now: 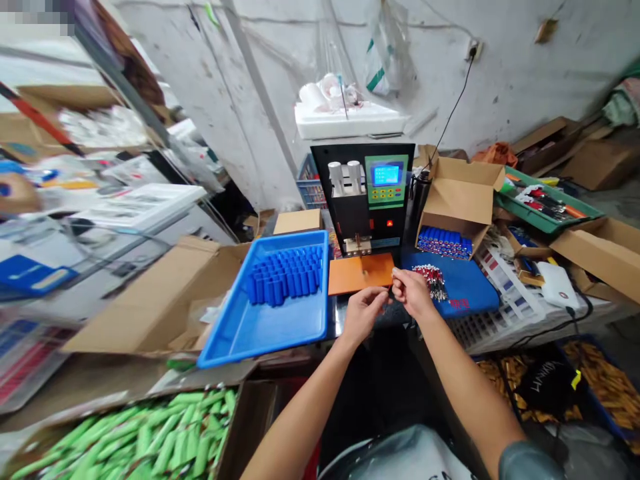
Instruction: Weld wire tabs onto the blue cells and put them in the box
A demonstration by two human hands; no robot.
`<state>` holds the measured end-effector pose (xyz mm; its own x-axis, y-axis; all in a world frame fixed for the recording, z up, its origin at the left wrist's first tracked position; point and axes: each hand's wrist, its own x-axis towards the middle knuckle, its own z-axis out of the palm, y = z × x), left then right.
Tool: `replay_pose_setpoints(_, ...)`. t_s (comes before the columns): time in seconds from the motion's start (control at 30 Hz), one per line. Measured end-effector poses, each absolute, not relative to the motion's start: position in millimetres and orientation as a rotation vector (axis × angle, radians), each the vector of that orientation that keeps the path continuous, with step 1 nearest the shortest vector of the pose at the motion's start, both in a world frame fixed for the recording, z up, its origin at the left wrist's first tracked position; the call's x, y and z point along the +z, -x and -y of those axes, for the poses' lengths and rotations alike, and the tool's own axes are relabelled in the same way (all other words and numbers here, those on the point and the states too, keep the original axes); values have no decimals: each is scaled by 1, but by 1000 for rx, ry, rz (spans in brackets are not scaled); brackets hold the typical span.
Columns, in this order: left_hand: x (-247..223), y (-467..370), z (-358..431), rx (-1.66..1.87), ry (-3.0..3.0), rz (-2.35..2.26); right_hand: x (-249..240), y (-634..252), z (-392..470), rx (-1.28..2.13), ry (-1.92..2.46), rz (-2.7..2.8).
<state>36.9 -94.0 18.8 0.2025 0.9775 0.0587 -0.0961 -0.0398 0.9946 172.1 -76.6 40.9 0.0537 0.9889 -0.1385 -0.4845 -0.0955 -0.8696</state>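
Observation:
Both my hands are close together at the front edge of an orange board (345, 275). My left hand (364, 311) has its fingers pinched, with something small and dark near the fingertips. My right hand (414, 292) is also pinched, its fingertips just above the left ones. What either hand holds is too small to make out. Behind the board stands a black spot-welding machine (325, 167) with a lit blue display (386, 175). To the right, a bundle of red, black and white wire leads (434, 280) lies on a blue cloth-like pad (470, 283).
A blue tray (260, 330) at left holds several rows of blue cylindrical battery cells (285, 275). More cells (444, 241) fill a cardboard box (463, 197) at right. Green wrapped packs (170, 433) lie at lower left. Another person's hand (20, 193) shows at far left.

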Motion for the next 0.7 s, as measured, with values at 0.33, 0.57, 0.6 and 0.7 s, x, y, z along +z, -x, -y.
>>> replay_pose_setpoints(0.33, 17, -10, 93, 1169, -1549, -1022, 31, -157, 84, 1381, 993, 1151)
replay_pose_setpoints(0.57, 22, 10, 106, 1094, -1702, -1129, 27, -146, 86, 1318, 1050, 1372)
replay_pose_setpoints(0.6, 23, 16, 106, 1103, -1720, -1148, 25, -146, 86, 1305, 1061, 1375)
replay_pose_setpoints(0.7, 26, 51, 100, 1205, -1750, -1347, 20, -148, 86, 1274, 1091, 1299)
